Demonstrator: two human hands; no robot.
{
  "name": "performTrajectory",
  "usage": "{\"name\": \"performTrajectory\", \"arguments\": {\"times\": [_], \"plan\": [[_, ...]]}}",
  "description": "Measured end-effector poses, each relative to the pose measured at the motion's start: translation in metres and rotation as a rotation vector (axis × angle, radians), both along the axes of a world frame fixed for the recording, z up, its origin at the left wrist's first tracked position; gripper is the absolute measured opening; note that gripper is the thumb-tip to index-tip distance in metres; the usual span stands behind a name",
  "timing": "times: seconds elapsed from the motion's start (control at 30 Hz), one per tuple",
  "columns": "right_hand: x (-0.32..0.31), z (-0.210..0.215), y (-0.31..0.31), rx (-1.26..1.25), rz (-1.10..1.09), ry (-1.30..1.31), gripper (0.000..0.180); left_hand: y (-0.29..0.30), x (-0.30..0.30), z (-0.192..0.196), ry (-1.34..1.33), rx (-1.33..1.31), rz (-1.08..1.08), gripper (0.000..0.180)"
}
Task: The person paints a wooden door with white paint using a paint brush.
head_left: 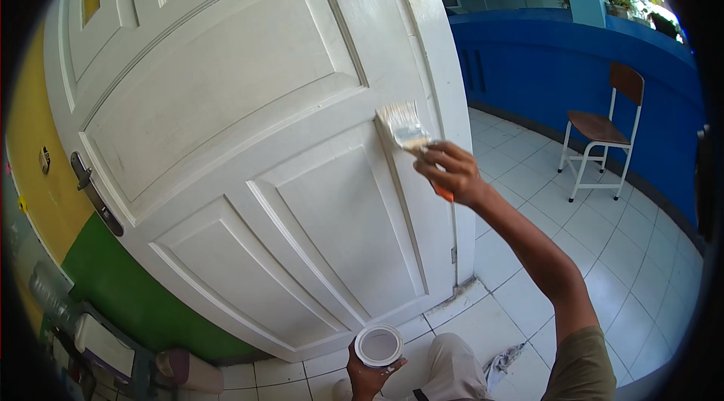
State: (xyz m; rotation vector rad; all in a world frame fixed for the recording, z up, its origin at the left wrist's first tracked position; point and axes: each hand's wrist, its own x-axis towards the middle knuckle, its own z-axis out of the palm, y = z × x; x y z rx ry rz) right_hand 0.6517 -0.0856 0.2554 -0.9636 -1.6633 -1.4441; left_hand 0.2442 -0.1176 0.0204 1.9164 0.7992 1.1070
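Note:
My right hand (451, 172) is closed around the handle of a paintbrush (405, 128), and an orange part of the handle shows below the fingers. The pale bristles touch the white panelled door (332, 110), on the flat strip near its right edge. Low in the view, my left hand (367, 380) grips a round open paint can (378, 346) from below and the sides. Pale paint shows inside the can's rim. A dark metal handle plate (96, 193) is fixed on the door's left side.
A brown chair with white legs (599, 129) stands on white floor tiles by the blue wall (520, 61). A crumpled cloth (504, 365) lies beside my knee. At lower left are a grey chair-like item (105, 344) and a pinkish cylinder (192, 371), near the green and yellow wall (98, 258).

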Motion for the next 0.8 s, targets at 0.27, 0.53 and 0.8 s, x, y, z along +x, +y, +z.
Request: {"name": "performTrajectory", "arguments": {"times": [0.27, 0.53, 0.8], "plan": [[-0.004, -0.129, -0.058, -0.639, 0.258, 0.363, 0.011, -0.011, 0.007, 0.011, 0.053, 0.071, -0.02, 0.095], [0.004, 0.134, -0.022, -0.188, 0.272, 0.118, 0.008, -0.025, 0.032, 0.011, 0.052, -0.021, -0.038, 0.098], [0.002, 0.021, 0.002, 0.013, -0.101, -0.188, 0.01, -0.031, 0.043, 0.011, 0.139, 0.01, -0.064, 0.097]]}}
